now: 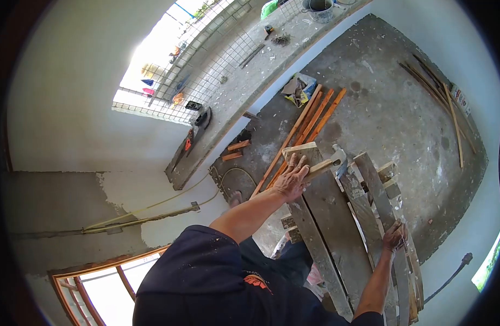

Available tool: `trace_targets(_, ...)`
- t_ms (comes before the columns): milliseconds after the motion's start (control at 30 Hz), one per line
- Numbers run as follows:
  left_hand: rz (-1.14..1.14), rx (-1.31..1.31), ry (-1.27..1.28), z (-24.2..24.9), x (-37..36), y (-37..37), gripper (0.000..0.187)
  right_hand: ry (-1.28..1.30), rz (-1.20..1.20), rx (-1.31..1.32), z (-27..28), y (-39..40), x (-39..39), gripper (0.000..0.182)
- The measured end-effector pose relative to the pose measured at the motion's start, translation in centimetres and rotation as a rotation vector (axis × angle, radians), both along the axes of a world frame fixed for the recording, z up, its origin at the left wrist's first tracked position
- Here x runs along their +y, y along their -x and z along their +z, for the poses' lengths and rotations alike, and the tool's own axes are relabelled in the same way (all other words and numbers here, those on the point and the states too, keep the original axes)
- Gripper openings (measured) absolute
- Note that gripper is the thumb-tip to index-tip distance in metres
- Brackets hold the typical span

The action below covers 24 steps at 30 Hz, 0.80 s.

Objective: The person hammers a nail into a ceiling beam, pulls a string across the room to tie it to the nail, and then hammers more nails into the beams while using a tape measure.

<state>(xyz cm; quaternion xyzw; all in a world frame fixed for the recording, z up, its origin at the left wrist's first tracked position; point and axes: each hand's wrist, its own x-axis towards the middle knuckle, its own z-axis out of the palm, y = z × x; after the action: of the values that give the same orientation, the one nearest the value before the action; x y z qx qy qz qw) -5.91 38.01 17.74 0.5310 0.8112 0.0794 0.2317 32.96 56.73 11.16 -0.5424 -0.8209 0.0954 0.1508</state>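
Observation:
My left hand is at the far end of a bench of dusty planks, its fingers over a short wooden block. The handle of a claw hammer runs in under that hand. Its metal head points away to the right. How the palm grips the handle is hidden. Further right, my right hand has its fingers closed over the edge of a narrow wooden board, which lies lengthwise beside the wide planks.
Long orange-brown wood strips lie on the concrete floor, near a crumpled bag. Thin strips lie by the far wall. A concrete ledge under the mesh window carries a bucket, a tape measure and a saw.

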Motion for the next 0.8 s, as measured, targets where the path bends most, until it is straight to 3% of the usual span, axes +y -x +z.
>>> trace_targets(300, -0.008, -0.03, 0.002, -0.6, 0.1, 0.6, 0.051, 0.073, -0.278, -0.19, -1.1, 0.4, -0.3, 0.043)
trace_targets(400, -0.106, -0.038, -0.105, -1.0, -0.8, 2.8, 0.049, 0.103, -0.333, -0.236, 0.0, 0.8, -0.7, 0.044)
trace_targets(467, -0.153, -0.357, 0.157, 4.2, 0.6, 7.5, 0.049, -0.033, -0.328, -0.245, -4.0, -2.2, -0.5, 0.043)
trace_targets(500, -0.154, -0.526, 0.308, 6.1, 0.4, 9.7, 0.049, 0.106, -0.456, -0.372, -2.2, -0.7, -0.5, 0.041)
trace_targets(533, -0.239, -0.557, 0.222, 6.1, 0.0, 12.2, 0.05, 0.25, -0.583, -0.499, 0.3, 1.6, -0.5, 0.04)
trace_targets(633, -0.435, -0.748, 0.018, 3.4, 0.2, 21.2, 0.049, -0.137, -0.952, -0.118, 2.6, 7.1, -4.4, 0.039)
trace_targets(700, -0.395, -0.97, 0.11, 2.2, 1.0, 27.7, 0.04, -0.151, -0.847, 0.282, 1.6, 10.6, -7.3, 0.039)
trace_targets(733, -0.372, -0.998, 0.15, 2.1, 1.1, 31.6, 0.034, -0.136, -0.855, 0.166, 2.3, 17.5, -9.0, 0.038)
trace_targets(767, -0.299, -1.083, 0.175, 0.2, 0.1, 34.9, 0.032, -0.054, -0.99, 0.439, 1.9, 23.9, -9.7, 0.036)
trace_targets(800, -0.245, -1.079, 0.232, -0.4, -0.3, 38.7, 0.032, -0.021, -0.916, 0.553, 1.6, 29.4, -10.4, 0.034)
